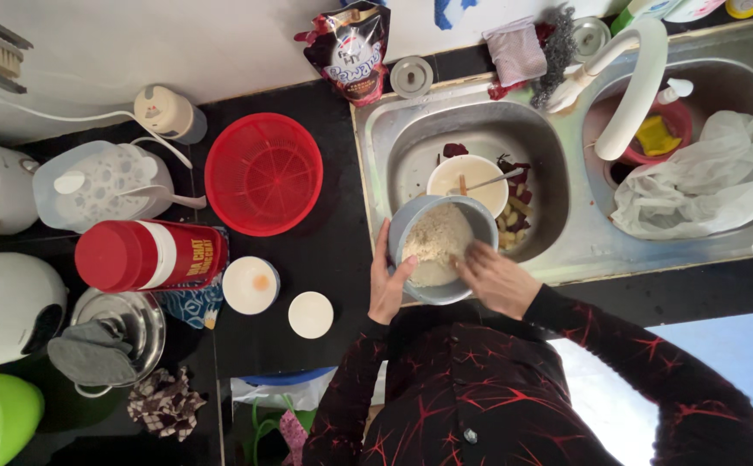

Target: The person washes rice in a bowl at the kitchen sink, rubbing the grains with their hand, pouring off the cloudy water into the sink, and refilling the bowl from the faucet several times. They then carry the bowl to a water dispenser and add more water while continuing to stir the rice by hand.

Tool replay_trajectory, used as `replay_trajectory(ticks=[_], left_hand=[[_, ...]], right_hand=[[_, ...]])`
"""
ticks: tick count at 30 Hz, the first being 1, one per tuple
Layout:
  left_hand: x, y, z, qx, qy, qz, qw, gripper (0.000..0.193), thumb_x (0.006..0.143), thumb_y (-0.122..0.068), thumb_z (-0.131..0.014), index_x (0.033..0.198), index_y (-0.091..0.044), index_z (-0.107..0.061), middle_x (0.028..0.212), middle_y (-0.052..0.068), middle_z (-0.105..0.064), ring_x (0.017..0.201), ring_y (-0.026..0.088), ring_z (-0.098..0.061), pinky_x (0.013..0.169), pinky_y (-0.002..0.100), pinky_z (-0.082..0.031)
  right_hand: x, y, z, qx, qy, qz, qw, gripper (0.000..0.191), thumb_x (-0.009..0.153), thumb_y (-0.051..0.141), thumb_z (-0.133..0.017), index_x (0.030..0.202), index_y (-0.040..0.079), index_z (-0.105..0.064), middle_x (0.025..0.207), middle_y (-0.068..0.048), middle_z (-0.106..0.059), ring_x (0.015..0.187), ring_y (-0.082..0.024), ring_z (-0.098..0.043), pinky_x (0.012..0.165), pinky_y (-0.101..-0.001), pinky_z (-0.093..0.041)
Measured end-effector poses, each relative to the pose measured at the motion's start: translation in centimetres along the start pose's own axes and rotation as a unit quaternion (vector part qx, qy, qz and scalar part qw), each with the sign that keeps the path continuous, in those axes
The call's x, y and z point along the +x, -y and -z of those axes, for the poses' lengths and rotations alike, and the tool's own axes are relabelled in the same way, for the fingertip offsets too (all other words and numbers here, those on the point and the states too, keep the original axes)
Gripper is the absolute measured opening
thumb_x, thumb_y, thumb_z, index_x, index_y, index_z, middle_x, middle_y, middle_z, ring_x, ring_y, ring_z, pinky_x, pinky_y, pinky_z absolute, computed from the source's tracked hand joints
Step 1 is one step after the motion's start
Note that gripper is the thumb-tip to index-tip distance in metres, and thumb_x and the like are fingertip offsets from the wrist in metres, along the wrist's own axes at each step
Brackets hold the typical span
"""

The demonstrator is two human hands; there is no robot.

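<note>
The person holds a blue-grey bowl (442,248) of white rice (435,242) over the front edge of the left sink basin (411,138). The left hand (388,280) grips the bowl's rim at about 8 o'clock, thumb hooked inside against the rice and the other fingers wrapped under the outer wall. The right hand (497,278) comes in at about 4 o'clock, fingers bent and close together, their tips down in the rice at the bowl's right side; that part is blurred, so I cannot tell whether it is pinching any grains. Both sleeves are dark with red branching lines.

At 12 o'clock from the bowl, touching or just behind its rim, a cream bowl (468,179) sits down in the basin with a spoon (490,181) resting across it. Food scraps (515,211) lie on the basin floor at 2 o'clock. The white tap (635,82) arches above the divide between the two basins, and a crumpled white plastic bag (705,177) fills the right basin.

On the black counter at 9 o'clock, well apart from the hands, stand a red strainer basket (263,174), a red-and-white flask (148,255) lying on its side, and two small round white lids (311,314) near the counter's front edge.
</note>
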State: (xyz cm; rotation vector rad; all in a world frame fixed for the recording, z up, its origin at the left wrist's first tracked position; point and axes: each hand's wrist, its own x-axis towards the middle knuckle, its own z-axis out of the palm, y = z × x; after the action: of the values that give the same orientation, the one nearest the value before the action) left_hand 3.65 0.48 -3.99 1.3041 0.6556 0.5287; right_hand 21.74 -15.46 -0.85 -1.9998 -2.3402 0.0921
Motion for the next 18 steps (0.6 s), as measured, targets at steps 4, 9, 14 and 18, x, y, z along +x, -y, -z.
replay_trajectory(ticks=[4,9,14,18], left_hand=[[-0.2,0.4,0.0,0.011,-0.004,-0.004,1.000,0.088,0.088,-0.022,-0.069,0.162,0.000,-0.027,0.160,0.019,-0.041,0.144,0.028,-0.045,0.119,0.036,-0.035],[0.0,0.3,-0.1,-0.004,0.013,-0.022,1.000,0.090,0.089,-0.021,-0.069,0.164,0.000,-0.024,0.160,0.019,-0.041,0.145,0.027,-0.044,0.121,0.036,-0.033],[0.0,-0.4,0.1,-0.010,0.023,-0.029,0.999,0.090,0.088,-0.019,-0.069,0.164,0.000,-0.023,0.160,0.020,-0.041,0.144,0.027,-0.045,0.120,0.036,-0.034],[-0.1,-0.6,0.3,-0.005,0.020,-0.033,0.999,0.091,0.087,-0.019,-0.069,0.164,-0.001,-0.024,0.160,0.020,-0.043,0.143,0.027,-0.046,0.121,0.036,-0.034]], right_hand=[[-0.6,0.8,-0.2,0.166,-0.027,-0.057,0.984,0.057,0.073,0.004,-0.059,0.129,-0.009,-0.055,0.123,-0.025,-0.065,0.117,-0.039,-0.060,0.103,-0.0461,-0.042],[1.6,1.8,0.3,0.389,0.035,-0.099,0.915,0.045,0.079,-0.010,-0.056,0.122,0.003,-0.064,0.120,-0.015,-0.067,0.110,-0.034,-0.067,0.090,-0.0410,-0.054],[1.6,2.2,4.9,0.296,-0.099,-0.050,0.949,0.026,0.083,0.008,-0.070,0.106,0.003,-0.062,0.109,-0.014,-0.066,0.098,-0.036,-0.066,0.080,-0.0438,-0.052],[0.7,3.2,8.7,0.293,-0.290,-0.086,0.907,0.017,0.093,0.015,-0.075,0.103,0.007,-0.064,0.102,-0.008,-0.066,0.089,-0.028,-0.065,0.077,-0.0393,-0.052]])
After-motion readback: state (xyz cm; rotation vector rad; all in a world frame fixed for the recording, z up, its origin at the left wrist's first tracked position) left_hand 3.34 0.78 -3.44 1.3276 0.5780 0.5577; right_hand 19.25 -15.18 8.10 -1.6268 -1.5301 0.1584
